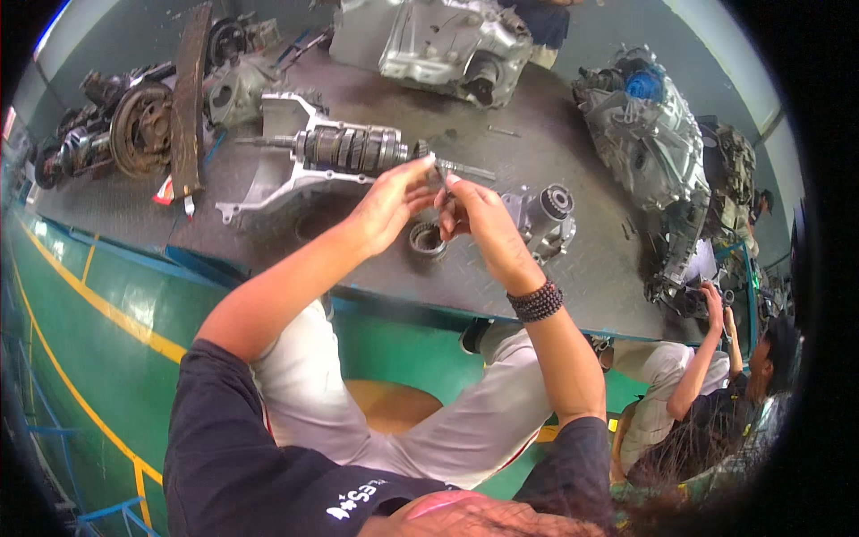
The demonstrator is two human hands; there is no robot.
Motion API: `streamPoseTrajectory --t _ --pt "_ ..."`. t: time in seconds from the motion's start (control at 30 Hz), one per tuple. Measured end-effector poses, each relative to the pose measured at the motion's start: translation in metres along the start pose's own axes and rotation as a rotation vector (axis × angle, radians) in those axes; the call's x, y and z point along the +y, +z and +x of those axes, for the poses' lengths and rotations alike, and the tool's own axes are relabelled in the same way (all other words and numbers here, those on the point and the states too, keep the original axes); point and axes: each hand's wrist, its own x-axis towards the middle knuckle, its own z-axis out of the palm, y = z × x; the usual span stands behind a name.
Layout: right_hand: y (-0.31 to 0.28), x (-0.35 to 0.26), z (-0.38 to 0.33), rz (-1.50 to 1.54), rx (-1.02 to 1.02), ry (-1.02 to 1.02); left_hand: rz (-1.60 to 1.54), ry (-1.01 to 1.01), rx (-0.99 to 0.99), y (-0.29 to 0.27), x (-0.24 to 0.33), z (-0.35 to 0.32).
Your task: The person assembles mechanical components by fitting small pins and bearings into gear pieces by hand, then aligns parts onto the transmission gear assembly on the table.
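Observation:
My left hand (392, 204) and my right hand (484, 219) meet above the workbench (358, 255). Between their fingertips is a small dark metal part (439, 175), mostly hidden by the fingers, its kind unclear. Just beyond it lies the gear shaft assembly (353, 150), whose splined end points right. That assembly rests in a silver half housing (309, 179). Below my hands, a ring-shaped metal part (428, 240) sits on the bench. Beside my right hand stands a silver casting with a round bearing end (546, 217).
A large silver gearbox case (447, 45) occupies the far side. More gearboxes (640, 125) line the right, where a co-worker's hands (713, 309) touch one. Left lie a rusty drum (141, 130) and an upright brown plate (189, 98). A small pin (503, 131) lies beyond the shaft.

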Motion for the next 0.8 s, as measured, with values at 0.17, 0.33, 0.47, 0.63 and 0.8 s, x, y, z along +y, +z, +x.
streamPoseTrajectory --t 0.17,0.33,0.47,0.63,0.8 --pt "0.004 0.006 0.006 -0.005 -0.082 -0.002 -0.082 0.01 0.14 -0.004 0.012 -0.011" --pt "-0.009 0.013 -0.003 -0.118 -0.074 -0.026 -0.018 0.095 0.114 0.007 -0.001 -0.001" --pt "0.006 0.011 -0.002 -0.094 -0.049 -0.059 0.073 0.095 0.126 -0.003 0.001 -0.02" --pt "0.003 0.005 -0.006 -0.096 -0.043 -0.063 0.05 0.103 0.096 0.006 0.005 -0.018" --pt "0.003 0.01 0.001 -0.087 -0.049 -0.074 0.117 0.084 0.117 -0.003 0.001 -0.015"
